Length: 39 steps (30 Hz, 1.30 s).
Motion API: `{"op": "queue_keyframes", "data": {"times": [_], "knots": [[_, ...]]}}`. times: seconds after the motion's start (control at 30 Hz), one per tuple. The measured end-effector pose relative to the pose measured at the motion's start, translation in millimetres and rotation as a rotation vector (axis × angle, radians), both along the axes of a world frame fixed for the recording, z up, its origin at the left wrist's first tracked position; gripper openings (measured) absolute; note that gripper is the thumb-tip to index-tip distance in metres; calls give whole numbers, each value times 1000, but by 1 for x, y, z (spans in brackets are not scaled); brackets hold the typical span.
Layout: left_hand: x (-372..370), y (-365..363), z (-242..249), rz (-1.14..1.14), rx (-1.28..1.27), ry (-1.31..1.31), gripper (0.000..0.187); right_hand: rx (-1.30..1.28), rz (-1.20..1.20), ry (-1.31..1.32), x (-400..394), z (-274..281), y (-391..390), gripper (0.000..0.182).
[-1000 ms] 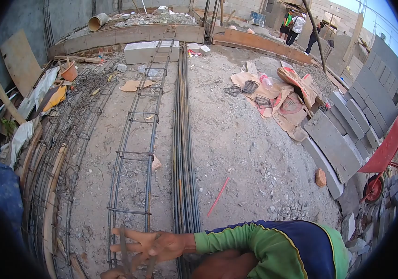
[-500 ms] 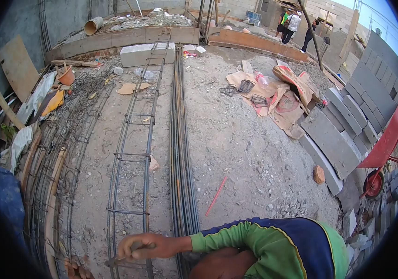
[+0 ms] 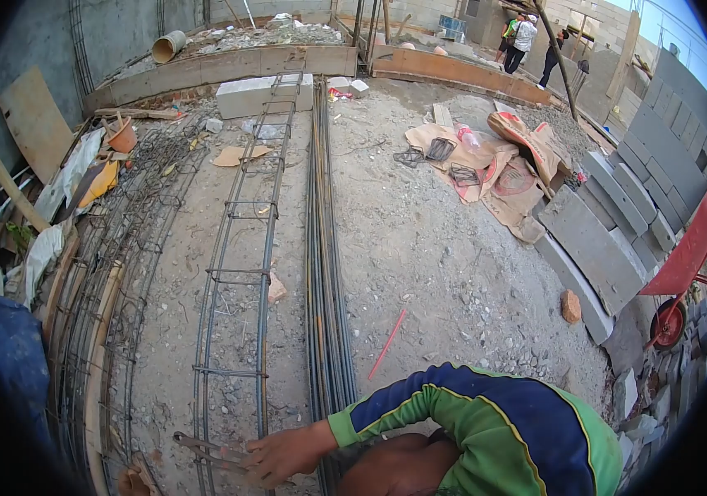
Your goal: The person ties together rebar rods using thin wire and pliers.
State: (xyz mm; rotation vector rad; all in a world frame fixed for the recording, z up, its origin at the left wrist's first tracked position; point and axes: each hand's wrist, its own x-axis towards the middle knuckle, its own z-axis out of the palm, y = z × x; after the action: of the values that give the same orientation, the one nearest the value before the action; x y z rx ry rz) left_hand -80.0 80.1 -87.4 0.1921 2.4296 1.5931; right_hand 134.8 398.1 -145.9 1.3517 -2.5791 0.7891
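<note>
Right hand [image 3: 283, 455] now lower on the rebar cage [image 3: 238, 273], fingers [image 3: 258, 465] closed on a stirrup [image 3: 209, 449]; left hand unseen.

No text, label, brand, number or sign can be read anywhere in this view. The crumpled paper sacks [image 3: 519, 178] on the ground carry red printed markings — too small and creased to make out — and the red wheelbarrow [image 3: 688, 256] shows no lettering.
</note>
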Motion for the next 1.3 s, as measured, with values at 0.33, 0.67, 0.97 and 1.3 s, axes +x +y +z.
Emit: {"op": "queue_keyframes", "data": {"times": [0.33, 0.67, 0.97, 1.3], "knots": [[69, 75, 66, -416, 344, -546, 29, -841, -478, -531, 1, 63, 18, 71], [84, 153, 39, -570, 671, -940, 21, -1429, -656, -956, -20, 57, 44, 52], [93, 157, 30, -660, 349, -714, 24, -1587, -529, -1054, -20, 62, 37, 41], [99, 154, 45, -651, 763, -1235, 19, -1607, -505, -793, -23, 33, 35, 20]]}}
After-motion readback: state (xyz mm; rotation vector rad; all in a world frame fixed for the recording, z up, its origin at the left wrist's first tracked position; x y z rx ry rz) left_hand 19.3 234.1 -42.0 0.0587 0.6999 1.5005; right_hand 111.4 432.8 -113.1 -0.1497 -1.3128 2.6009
